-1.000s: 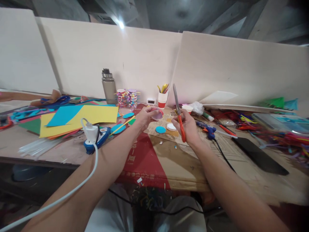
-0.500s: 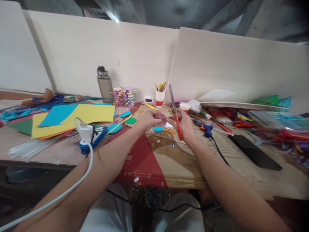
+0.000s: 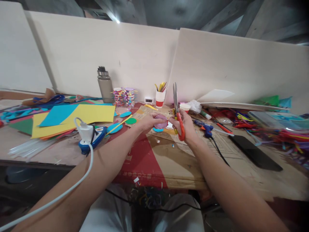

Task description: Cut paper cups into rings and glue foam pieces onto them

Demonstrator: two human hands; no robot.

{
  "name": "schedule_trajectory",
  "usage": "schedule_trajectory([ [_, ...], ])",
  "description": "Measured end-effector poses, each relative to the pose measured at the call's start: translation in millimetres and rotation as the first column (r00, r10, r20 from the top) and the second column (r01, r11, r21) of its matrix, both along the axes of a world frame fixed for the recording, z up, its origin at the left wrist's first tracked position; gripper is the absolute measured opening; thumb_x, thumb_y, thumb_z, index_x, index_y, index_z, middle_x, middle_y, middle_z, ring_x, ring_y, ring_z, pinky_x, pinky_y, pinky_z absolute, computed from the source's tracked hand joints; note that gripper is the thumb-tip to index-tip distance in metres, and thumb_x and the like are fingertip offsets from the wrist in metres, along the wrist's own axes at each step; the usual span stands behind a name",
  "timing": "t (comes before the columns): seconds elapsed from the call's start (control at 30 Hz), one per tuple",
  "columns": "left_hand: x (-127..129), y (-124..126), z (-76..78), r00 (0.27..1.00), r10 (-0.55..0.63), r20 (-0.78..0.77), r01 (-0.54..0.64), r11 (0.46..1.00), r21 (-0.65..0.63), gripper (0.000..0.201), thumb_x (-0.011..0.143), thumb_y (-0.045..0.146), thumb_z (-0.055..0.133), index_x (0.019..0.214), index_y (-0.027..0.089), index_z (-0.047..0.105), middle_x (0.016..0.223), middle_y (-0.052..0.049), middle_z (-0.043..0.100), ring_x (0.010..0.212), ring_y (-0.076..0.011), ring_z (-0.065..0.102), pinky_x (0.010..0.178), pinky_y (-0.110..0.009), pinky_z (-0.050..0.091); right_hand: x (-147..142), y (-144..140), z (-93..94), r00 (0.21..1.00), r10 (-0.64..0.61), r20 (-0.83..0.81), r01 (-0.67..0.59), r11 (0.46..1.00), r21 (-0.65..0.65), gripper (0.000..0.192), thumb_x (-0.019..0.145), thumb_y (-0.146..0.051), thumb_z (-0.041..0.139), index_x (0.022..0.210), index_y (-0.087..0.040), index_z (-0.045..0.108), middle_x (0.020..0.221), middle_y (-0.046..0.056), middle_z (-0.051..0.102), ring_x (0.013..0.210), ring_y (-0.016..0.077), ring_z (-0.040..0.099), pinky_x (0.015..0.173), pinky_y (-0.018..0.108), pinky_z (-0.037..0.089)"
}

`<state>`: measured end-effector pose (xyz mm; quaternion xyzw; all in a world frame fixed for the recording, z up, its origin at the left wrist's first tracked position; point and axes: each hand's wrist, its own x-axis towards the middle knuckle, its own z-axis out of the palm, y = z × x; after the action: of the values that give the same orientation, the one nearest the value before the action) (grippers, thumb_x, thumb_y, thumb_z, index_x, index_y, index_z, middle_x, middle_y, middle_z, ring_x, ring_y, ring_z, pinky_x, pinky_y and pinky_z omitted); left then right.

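My left hand [image 3: 150, 122] is closed on the edge of a round purple disc [image 3: 161, 121], held just above the cardboard. In my right hand [image 3: 187, 127] are red-handled scissors [image 3: 180, 124], blades pointing up and slightly parted. The fingertips of that hand come close to the right edge of the disc, where a small red bit shows; whether they touch it I cannot tell. Under the hands lie a white disc [image 3: 169, 125] and a blue disc [image 3: 158, 130]. A green disc [image 3: 130, 121] rests to the left.
Yellow paper sheets [image 3: 96, 113] and a blue power strip [image 3: 87, 147] with a white cable are at left. A bottle [image 3: 105, 86] and a cup of pencils [image 3: 159, 98] stand behind. To the right lie a glue gun [image 3: 207, 129] and a black phone [image 3: 256, 153].
The purple disc has turned from nearly edge-on to show its flat face. The scissors have tilted in my right hand, and their blades now show apart.
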<state>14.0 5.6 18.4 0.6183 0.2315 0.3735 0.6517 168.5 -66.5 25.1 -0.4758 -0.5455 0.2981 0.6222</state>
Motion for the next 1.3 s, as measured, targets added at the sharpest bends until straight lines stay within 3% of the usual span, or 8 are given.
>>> schedule_trajectory([
  [0.2, -1, -1, -0.2, 0.998, -0.058, 0.027, 0.061, 0.993, -0.103, 0.031, 0.051, 0.023, 0.087, 0.075, 0.010, 0.072, 0.069, -0.004, 0.070, 0.063, -0.0110, 0.061, 0.064, -0.024, 0.046, 1, 1, -3.2, 0.994, 0.014, 0.111, -0.018, 0.999, 0.033, 0.048, 0.065, -0.041, 0.074, 0.104, -0.021, 0.052, 0.070, -0.004, 0.058, 0.061, 0.0126, 0.052, 0.056, 0.027, 0.044],
  [0.33, -3, 1, 5.1, 0.991, 0.083, 0.105, -0.066, 0.985, -0.161, 0.033, 0.048, 0.023, 0.088, 0.072, 0.011, 0.070, 0.066, -0.002, 0.067, 0.059, -0.0095, 0.059, 0.056, -0.021, 0.043, 6, 2, -9.1, 0.964, -0.058, 0.261, 0.030, 0.993, 0.110, 0.045, 0.076, -0.033, 0.061, 0.118, -0.020, 0.051, 0.082, 0.000, 0.061, 0.069, 0.0152, 0.055, 0.065, 0.029, 0.047],
  [0.5, -12, 6, 18.3, 0.954, 0.251, 0.164, -0.225, 0.961, -0.160, 0.033, 0.051, 0.026, 0.086, 0.077, 0.012, 0.070, 0.066, -0.001, 0.066, 0.057, -0.0102, 0.058, 0.047, -0.019, 0.039, 9, 0, -10.3, 0.769, -0.206, 0.605, 0.132, 0.978, 0.165, 0.042, 0.080, -0.025, 0.051, 0.121, -0.016, 0.054, 0.088, 0.006, 0.063, 0.078, 0.0203, 0.055, 0.075, 0.035, 0.046],
  [0.6, -18, 9, 24.7, 0.939, 0.280, 0.199, -0.257, 0.958, -0.130, 0.030, 0.054, 0.025, 0.082, 0.078, 0.012, 0.070, 0.067, -0.002, 0.067, 0.057, -0.0093, 0.057, 0.048, -0.018, 0.039, 7, -2, -9.3, 0.677, -0.202, 0.707, 0.125, 0.979, 0.160, 0.041, 0.081, -0.023, 0.052, 0.120, -0.014, 0.057, 0.088, 0.008, 0.064, 0.079, 0.0212, 0.056, 0.075, 0.034, 0.045],
  [0.8, -23, 13, 25.2, 0.935, 0.291, 0.200, -0.288, 0.957, -0.044, 0.027, 0.056, 0.023, 0.080, 0.077, 0.012, 0.069, 0.070, -0.001, 0.067, 0.059, -0.0084, 0.057, 0.055, -0.019, 0.044, 7, -4, -9.0, 0.587, -0.187, 0.788, 0.075, 0.981, 0.177, 0.038, 0.080, -0.020, 0.054, 0.117, -0.016, 0.061, 0.094, 0.009, 0.069, 0.082, 0.0218, 0.059, 0.077, 0.032, 0.045],
  [1.0, -20, 22, 14.7, 0.962, 0.216, 0.168, -0.228, 0.972, 0.058, 0.026, 0.058, 0.024, 0.079, 0.080, 0.013, 0.071, 0.068, 0.000, 0.067, 0.060, -0.0095, 0.059, 0.060, -0.021, 0.046, 7, -4, -8.9, 0.555, -0.197, 0.808, 0.085, 0.980, 0.180, 0.037, 0.082, -0.020, 0.054, 0.117, -0.015, 0.063, 0.099, 0.011, 0.071, 0.088, 0.0234, 0.062, 0.079, 0.031, 0.046],
  [1.3, -18, 14, 18.5, 0.963, 0.211, 0.166, -0.217, 0.976, 0.019, 0.038, 0.055, 0.022, 0.078, 0.091, 0.011, 0.072, 0.083, -0.005, 0.072, 0.067, -0.0111, 0.063, 0.064, -0.021, 0.048, 7, -5, -10.2, 0.497, -0.278, 0.822, 0.140, 0.961, 0.240, 0.038, 0.083, -0.020, 0.054, 0.120, -0.017, 0.064, 0.100, 0.012, 0.072, 0.087, 0.0238, 0.064, 0.077, 0.031, 0.045],
])
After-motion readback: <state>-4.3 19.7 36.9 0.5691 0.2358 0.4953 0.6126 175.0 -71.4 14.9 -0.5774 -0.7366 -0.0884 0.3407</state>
